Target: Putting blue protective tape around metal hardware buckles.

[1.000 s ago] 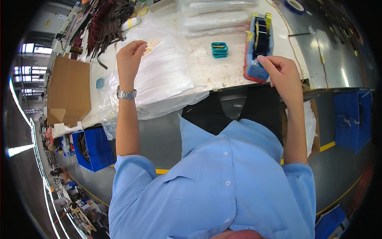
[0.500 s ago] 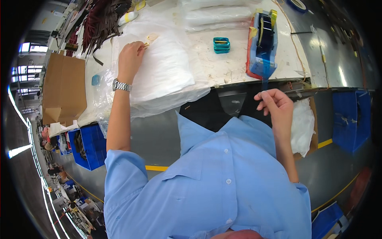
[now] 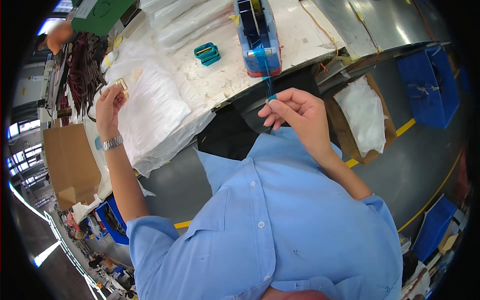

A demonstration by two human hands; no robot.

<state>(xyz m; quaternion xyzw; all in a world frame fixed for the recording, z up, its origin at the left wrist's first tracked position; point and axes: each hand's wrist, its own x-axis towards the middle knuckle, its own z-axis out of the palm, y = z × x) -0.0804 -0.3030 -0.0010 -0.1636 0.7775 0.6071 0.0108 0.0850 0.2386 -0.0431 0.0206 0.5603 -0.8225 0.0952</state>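
Observation:
My left hand [image 3: 109, 103] is stretched out over the table and pinches a small gold-coloured metal buckle [image 3: 120, 84] above a pile of clear plastic bags [image 3: 150, 112]. My right hand [image 3: 295, 112] is pulled back toward my chest, its finger and thumb pinching the end of a strip of blue tape [image 3: 268, 85]. The strip runs up to a blue tape dispenser [image 3: 257, 32] standing at the table's near edge.
A teal clip-like object [image 3: 207, 53] lies on the white tabletop [image 3: 300, 30] beside the dispenser. A cardboard box [image 3: 362, 117] lined with white plastic stands on the floor to my right, blue crates [image 3: 425, 82] beyond it. Another cardboard box [image 3: 70, 165] stands on my left.
My right hand left the tape dispenser and drew back toward my body, pulling out a strip of blue tape. My left hand stayed over the bags with the buckle.

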